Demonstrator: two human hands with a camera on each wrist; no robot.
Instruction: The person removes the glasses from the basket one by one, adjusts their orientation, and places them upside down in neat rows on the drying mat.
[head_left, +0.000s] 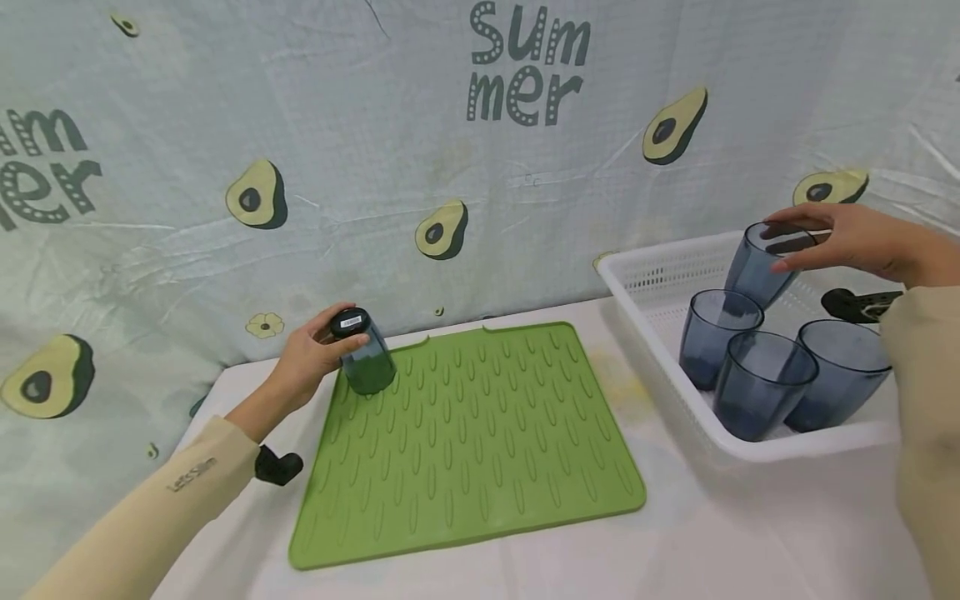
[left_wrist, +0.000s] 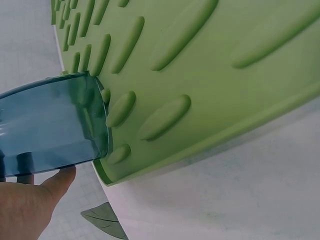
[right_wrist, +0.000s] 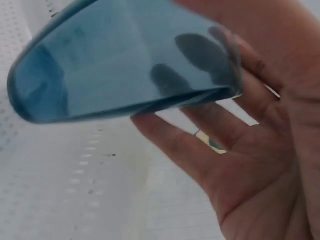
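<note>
My left hand (head_left: 315,354) grips a blue translucent cup (head_left: 364,354) turned upside down at the back left corner of a green ribbed mat (head_left: 480,442). In the left wrist view that cup (left_wrist: 50,125) has its rim against the mat (left_wrist: 210,75), with my thumb (left_wrist: 55,182) under it. My right hand (head_left: 840,237) holds another blue cup (head_left: 761,262) by its rim, tilted, above a white basket (head_left: 637,275). The right wrist view shows this cup (right_wrist: 125,65) in my fingers (right_wrist: 200,150). Three more blue cups (head_left: 757,383) stand upright in the basket.
A white cloth (head_left: 750,533) covers the table. A backdrop (head_left: 337,125) printed with avocados hangs right behind. A black object (head_left: 855,304) lies at the basket's far right. Another small black object (head_left: 277,467) sits by my left sleeve.
</note>
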